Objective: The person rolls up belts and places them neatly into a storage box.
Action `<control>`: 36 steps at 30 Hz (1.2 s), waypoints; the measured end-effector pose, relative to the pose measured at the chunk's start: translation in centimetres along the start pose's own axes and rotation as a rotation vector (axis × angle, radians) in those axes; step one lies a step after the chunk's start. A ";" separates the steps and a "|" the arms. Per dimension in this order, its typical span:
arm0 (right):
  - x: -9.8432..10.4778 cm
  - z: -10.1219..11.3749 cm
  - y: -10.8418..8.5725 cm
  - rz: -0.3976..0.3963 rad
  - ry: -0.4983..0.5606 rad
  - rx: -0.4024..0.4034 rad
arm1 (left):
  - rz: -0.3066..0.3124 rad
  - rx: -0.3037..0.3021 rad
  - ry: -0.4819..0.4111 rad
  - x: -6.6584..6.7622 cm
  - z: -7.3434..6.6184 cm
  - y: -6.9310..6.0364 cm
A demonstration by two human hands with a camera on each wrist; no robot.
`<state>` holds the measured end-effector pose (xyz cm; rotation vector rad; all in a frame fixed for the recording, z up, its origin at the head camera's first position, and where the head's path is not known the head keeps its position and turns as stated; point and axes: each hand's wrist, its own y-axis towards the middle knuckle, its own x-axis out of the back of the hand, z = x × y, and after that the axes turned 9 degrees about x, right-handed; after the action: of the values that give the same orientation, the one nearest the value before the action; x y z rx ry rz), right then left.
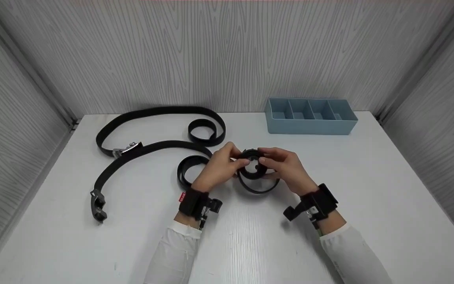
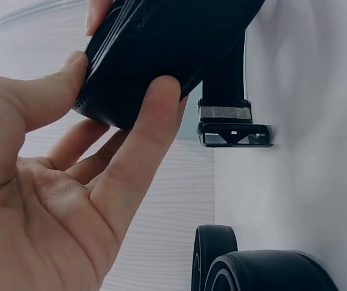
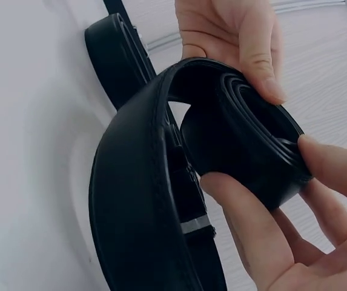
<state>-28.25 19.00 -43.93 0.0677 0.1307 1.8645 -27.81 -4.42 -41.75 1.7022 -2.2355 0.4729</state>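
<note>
Two bare hands hold a black coil (image 1: 252, 174) of belt over a white table (image 1: 246, 244), seen by us from the head view, where we read our clock from the coil's centre. At nine o'clock, the left hand (image 1: 220, 167) has its grip clamped on the coil, thumb and fingers pinching the edges; at three o'clock, the right hand (image 1: 288, 167) has its grip clamped on the same coil. A loose loop (image 1: 259, 192) of its strap hangs at six o'clock. In the left wrist view, we see a buckle (image 2: 237, 134) near the coil, but cannot tell which belt it ends.

Out at ten o'clock, the far belt (image 1: 164, 111) lies in a broad curve, its tail curled. At nine o'clock lies the near belt (image 1: 156, 146), its curl partly hidden by the left hand and its buckle out past eight. A blue tray (image 1: 309, 127) with four compartments stands at two o'clock, against the wall (image 1: 211, 59).
</note>
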 end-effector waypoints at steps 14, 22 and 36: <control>0.3 0.3 -0.1 0.130 -0.206 -0.009 | 0.104 0.003 0.084 0.0 0.3 -0.1; 0.0 0.1 0.0 0.004 -0.059 -0.008 | 0.015 0.025 0.028 0.0 0.1 -0.1; 0.3 0.6 -0.1 0.021 -0.105 -0.015 | 0.008 -0.030 0.047 0.0 0.1 0.1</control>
<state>-28.20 19.37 -43.40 0.1566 0.0433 1.8781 -27.88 -4.43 -41.81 1.6506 -2.2061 0.4745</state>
